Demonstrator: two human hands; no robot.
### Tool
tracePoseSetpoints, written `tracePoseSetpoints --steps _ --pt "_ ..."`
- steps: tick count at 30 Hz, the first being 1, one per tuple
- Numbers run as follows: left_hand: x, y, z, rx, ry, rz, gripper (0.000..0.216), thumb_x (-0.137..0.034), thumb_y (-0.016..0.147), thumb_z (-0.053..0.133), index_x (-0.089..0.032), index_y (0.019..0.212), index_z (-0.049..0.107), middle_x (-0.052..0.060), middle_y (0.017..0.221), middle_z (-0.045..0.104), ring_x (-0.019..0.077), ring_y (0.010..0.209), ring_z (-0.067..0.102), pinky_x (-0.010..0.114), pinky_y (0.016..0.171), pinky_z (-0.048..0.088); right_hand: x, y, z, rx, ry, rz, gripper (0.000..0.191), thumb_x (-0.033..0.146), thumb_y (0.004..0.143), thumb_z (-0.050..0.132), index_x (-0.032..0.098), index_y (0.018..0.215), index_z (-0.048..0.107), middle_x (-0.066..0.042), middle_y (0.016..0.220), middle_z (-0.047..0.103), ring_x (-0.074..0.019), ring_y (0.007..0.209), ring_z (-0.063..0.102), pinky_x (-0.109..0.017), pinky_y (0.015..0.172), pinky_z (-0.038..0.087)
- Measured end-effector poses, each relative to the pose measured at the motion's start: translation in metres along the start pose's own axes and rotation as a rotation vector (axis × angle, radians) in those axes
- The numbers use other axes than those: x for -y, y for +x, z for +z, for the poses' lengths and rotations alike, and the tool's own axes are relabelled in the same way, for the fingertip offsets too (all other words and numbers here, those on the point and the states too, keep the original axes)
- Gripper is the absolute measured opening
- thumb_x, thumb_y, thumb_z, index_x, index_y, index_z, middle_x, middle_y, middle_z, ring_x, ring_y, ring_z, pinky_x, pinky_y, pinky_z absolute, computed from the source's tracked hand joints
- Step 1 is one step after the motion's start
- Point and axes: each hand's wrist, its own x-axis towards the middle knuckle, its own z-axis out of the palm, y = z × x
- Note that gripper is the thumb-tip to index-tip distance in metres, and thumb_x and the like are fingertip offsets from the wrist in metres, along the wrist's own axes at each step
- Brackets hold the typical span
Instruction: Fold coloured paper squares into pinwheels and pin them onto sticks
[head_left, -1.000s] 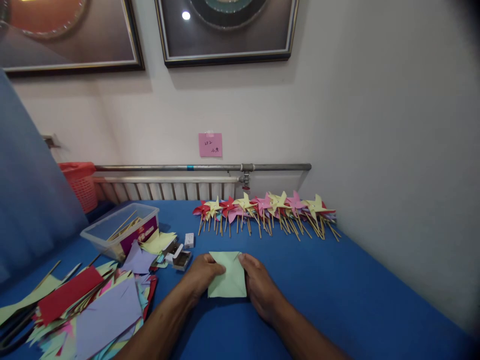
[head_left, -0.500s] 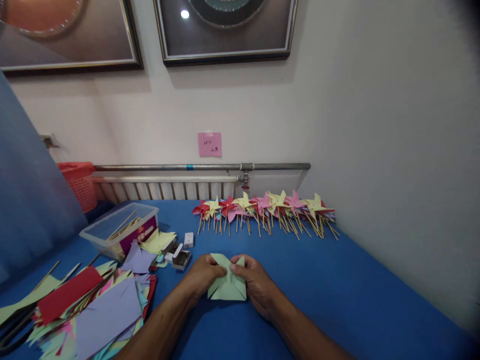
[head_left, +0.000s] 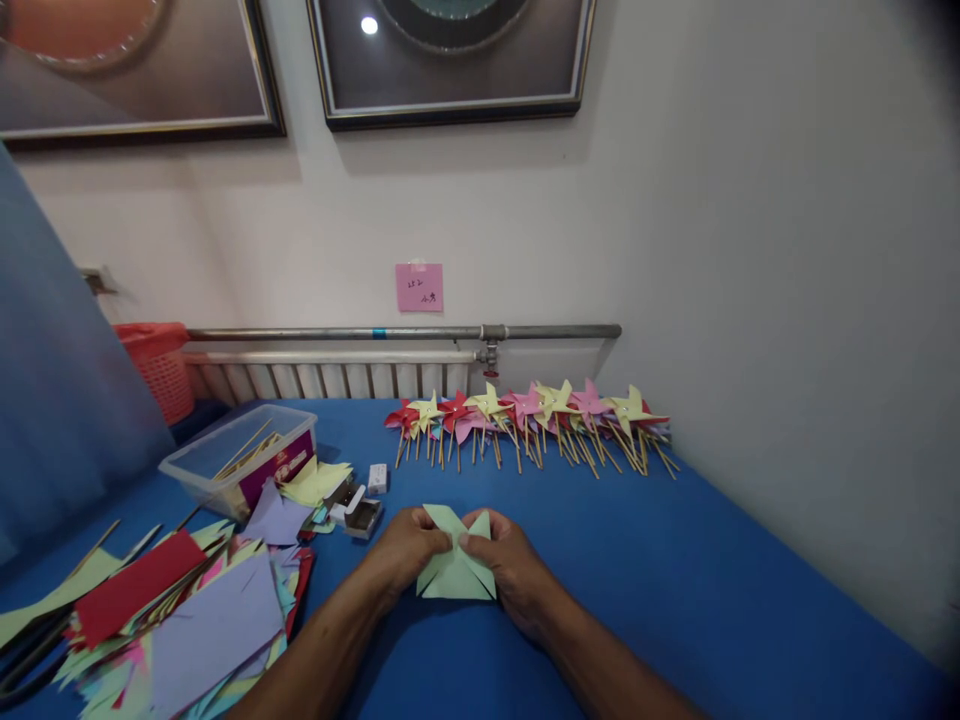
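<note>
A light green square of paper point(head_left: 455, 578), slit at its corners, is held over the blue table in front of me. My left hand point(head_left: 411, 548) pinches its left side, with the thumb near the middle. On the right side, my right hand point(head_left: 508, 560) grips the same paper between thumb and fingers, its thumb also close to the centre. The fingers behind the sheet are hidden. Beyond my hands, finished paper pinwheels point(head_left: 525, 403) in yellow, pink and red lie in a row on thin sticks.
To the left lie a heap of coloured paper point(head_left: 214, 625), scissors point(head_left: 34, 660) and an opened small box point(head_left: 363, 517). A small white box point(head_left: 378, 478) is near a clear plastic tub point(head_left: 187, 470) holding sticks. A red basket point(head_left: 161, 375) stands behind.
The green paper has shifted very slightly to the right in my hands. Both hands keep nearly the same grip, and everything else stays in place.
</note>
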Motion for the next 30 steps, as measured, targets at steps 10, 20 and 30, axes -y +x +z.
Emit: tracePoseSetpoints --steps 10,20,30 --pt "0.0043 0.0021 0.0011 -0.015 -0.022 0.023 0.022 -0.022 0.055 0.069 -0.011 0.073 0.074 0.005 0.064 0.071 0.0144 0.051 0.059 0.025 0.051 0.044 0.0085 -0.0043 0.0035 0.031 0.017 -0.018 0.037 0.049 0.068 0.081 0.019 0.079 0.061 0.005 0.061 0.057 -0.0112 0.055 0.049 -0.024 0.055 0.037" --pt "0.0039 0.0009 0.0041 -0.029 0.021 0.04 0.015 -0.019 0.056 0.068 -0.012 0.068 0.071 0.002 0.059 0.067 0.0118 0.046 0.053 0.023 0.048 0.039 0.0021 0.0 0.0006 -0.01 -0.005 -0.014 0.038 0.044 0.062 0.086 0.019 0.077 0.062 0.003 0.062 0.061 -0.0121 0.056 0.052 -0.024 0.056 0.039" --pt "0.0073 0.0045 0.004 -0.04 0.032 0.048 0.014 -0.021 0.057 0.069 -0.012 0.067 0.071 0.002 0.058 0.066 0.012 0.046 0.054 0.024 0.049 0.04 0.0085 -0.0028 0.0032 -0.012 -0.019 -0.035 0.036 0.05 0.069 0.08 0.02 0.076 0.062 0.005 0.06 0.055 -0.0102 0.054 0.045 -0.024 0.054 0.036"
